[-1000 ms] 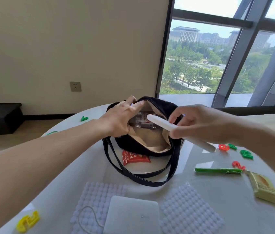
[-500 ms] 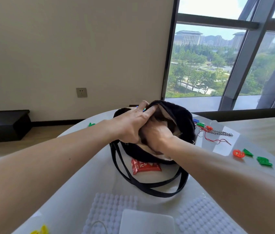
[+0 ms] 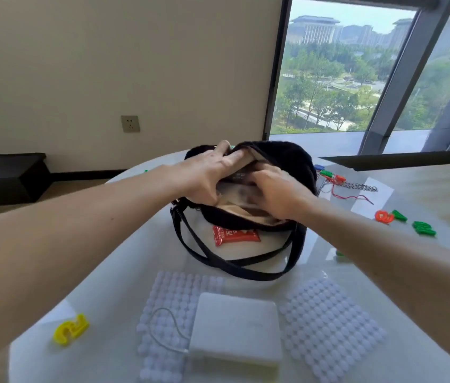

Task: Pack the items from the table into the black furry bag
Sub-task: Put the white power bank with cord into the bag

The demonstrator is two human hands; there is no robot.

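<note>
The black furry bag [image 3: 287, 158] stands at the middle of the round white table [image 3: 124, 261], mouth up, beige lining showing. My left hand [image 3: 207, 172] grips the bag's far-left rim and holds the mouth apart. My right hand [image 3: 279, 192] is pushed into the opening from the right, with its fingertips hidden among the contents. A red snack packet [image 3: 234, 234] lies on the table just in front of the bag, inside the loop of the black straps [image 3: 218, 261]. The white stick is out of sight.
Near me lie a white box [image 3: 234, 327] with a thin cord, two white dotted mats [image 3: 179, 294] [image 3: 328, 322] and a yellow plastic piece [image 3: 70, 328]. To the right are orange and green plastic letters [image 3: 384, 217] [image 3: 424, 228], and a metal chain [image 3: 359, 186] with red thread.
My right hand carried the white stick into the bag; the stick no longer shows. That hand now sits shallower in the opening. My left hand stays on the rim.
</note>
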